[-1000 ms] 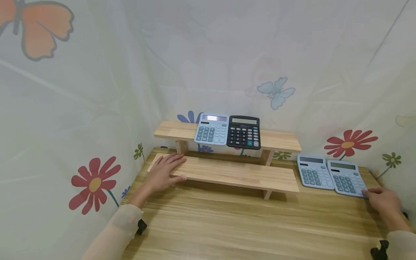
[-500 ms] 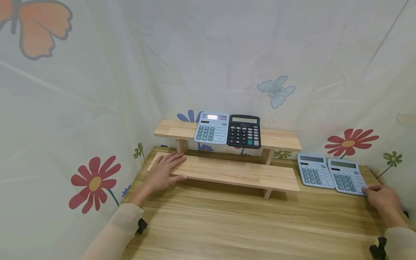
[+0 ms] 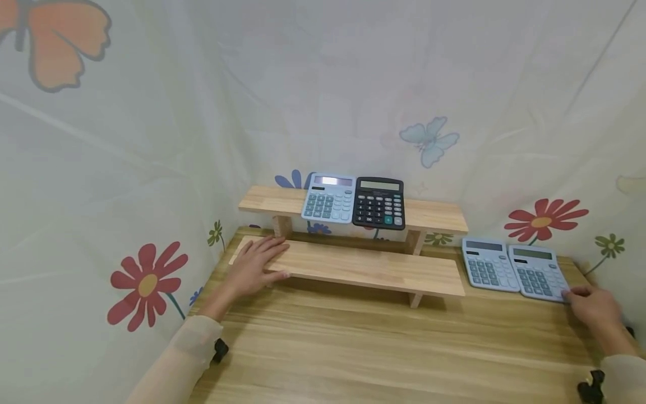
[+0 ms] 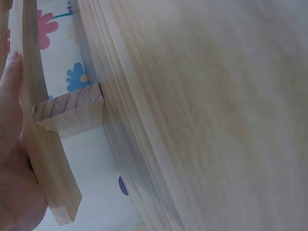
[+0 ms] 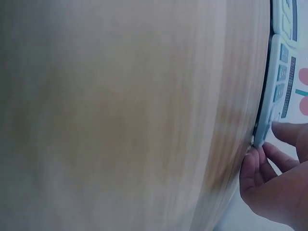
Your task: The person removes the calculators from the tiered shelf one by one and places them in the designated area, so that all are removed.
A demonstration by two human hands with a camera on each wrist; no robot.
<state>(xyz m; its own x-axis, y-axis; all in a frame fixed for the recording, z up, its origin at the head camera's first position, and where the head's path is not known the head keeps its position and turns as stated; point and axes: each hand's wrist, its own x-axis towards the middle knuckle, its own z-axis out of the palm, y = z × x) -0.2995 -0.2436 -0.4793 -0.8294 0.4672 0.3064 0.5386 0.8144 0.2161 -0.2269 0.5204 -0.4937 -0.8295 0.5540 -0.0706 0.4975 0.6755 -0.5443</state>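
Here we are with the right hand (image 3: 597,307) pinching the near corner of the outer blue calculator (image 3: 539,275), thumb on top, fingers at its edge. It lies on the table (image 3: 404,348) at our far right; whether that corner is lifted, we can't tell. A light pinch clear of the keys serves us best, without nudging the inner blue calculator (image 3: 488,266) just beside it. Across we go: our left hand (image 3: 254,269) rests spread on the lower shelf (image 3: 363,266), a good steadying spot. Above, a light-blue calculator (image 3: 328,199) and a black calculator (image 3: 378,203) sit side by side on the upper shelf (image 3: 436,215).
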